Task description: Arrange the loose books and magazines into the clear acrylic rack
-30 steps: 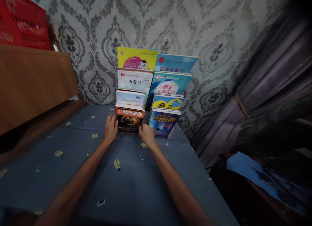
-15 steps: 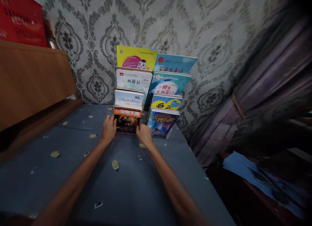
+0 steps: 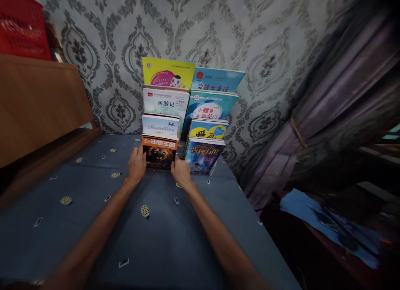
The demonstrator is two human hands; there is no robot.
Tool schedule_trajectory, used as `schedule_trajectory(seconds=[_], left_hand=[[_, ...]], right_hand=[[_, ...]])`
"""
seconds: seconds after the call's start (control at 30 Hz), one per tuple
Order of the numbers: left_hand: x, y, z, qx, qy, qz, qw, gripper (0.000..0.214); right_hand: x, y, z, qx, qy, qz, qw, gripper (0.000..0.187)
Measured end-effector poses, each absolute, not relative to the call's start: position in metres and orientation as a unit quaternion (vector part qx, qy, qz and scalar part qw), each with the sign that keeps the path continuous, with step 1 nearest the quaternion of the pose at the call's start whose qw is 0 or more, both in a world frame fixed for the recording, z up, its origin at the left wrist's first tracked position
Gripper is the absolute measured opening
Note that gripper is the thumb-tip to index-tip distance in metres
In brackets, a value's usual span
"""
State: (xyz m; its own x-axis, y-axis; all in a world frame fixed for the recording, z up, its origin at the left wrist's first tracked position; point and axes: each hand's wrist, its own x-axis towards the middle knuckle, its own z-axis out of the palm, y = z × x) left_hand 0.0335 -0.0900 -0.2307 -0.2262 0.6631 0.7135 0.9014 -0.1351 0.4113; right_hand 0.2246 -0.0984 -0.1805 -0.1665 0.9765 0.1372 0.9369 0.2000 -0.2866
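Two rows of upright books stand side by side, stepped up toward the wall. At the front of the left row is a black book with an orange top band and a lion (image 3: 160, 153). My left hand (image 3: 136, 163) grips its left edge, and my right hand (image 3: 181, 170) grips the lower right edge; the far fingertips are hidden. Behind it rise a pale blue-white book (image 3: 161, 124), a white book (image 3: 167, 102) and a yellow book (image 3: 168, 72). To the right, a dark blue book (image 3: 204, 156) fronts blue-yellow (image 3: 223, 131), teal (image 3: 229, 102) and light blue (image 3: 218, 78) ones.
A blue patterned cloth (image 3: 150, 244) covers the table. At the left, a red basket (image 3: 23, 27) sits on a wooden cabinet (image 3: 40, 106). Patterned wallpaper (image 3: 168, 23) backs the books. A tied curtain (image 3: 281, 152) and blue cloth (image 3: 300, 204) are at the right.
The whole view has shifted slightly, so the books and hands appear a little further left. Both hands keep their hold on the lion book.
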Motion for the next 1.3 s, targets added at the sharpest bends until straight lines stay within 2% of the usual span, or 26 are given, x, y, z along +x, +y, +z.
schedule_trajectory(seconds=[0.2, 0.33, 0.53, 0.77, 1.1, 1.23, 1.3], left_hand=[[0.031, -0.091, -0.235, -0.618, -0.623, -0.466, 0.113, 0.037], [0.03, -0.092, -0.227, -0.618, -0.594, -0.504, 0.106, 0.045], [0.026, -0.085, -0.211, -0.631, -0.579, -0.508, 0.091, 0.033], [0.026, -0.084, -0.209, -0.621, -0.573, -0.529, 0.078, 0.028], [0.025, -0.083, -0.204, -0.624, -0.595, -0.497, 0.092, 0.024], [0.025, -0.084, -0.205, -0.625, -0.594, -0.499, 0.081, 0.025], [0.026, -0.085, -0.203, -0.628, -0.576, -0.518, 0.074, 0.033]], right_hand=[[0.227, -0.102, -0.181, -0.623, -0.763, 0.087, 0.147, 0.031], [0.232, -0.1, -0.175, -0.604, -0.768, 0.123, 0.173, 0.034], [0.223, -0.085, -0.178, -0.517, -0.73, 0.147, 0.422, 0.052], [0.205, -0.074, -0.199, -0.449, -0.676, 0.173, 0.558, 0.059], [0.212, -0.072, -0.198, -0.396, -0.685, 0.194, 0.58, 0.06], [0.213, -0.073, -0.194, -0.427, -0.69, 0.206, 0.547, 0.059], [0.214, -0.074, -0.19, -0.447, -0.695, 0.215, 0.521, 0.057]])
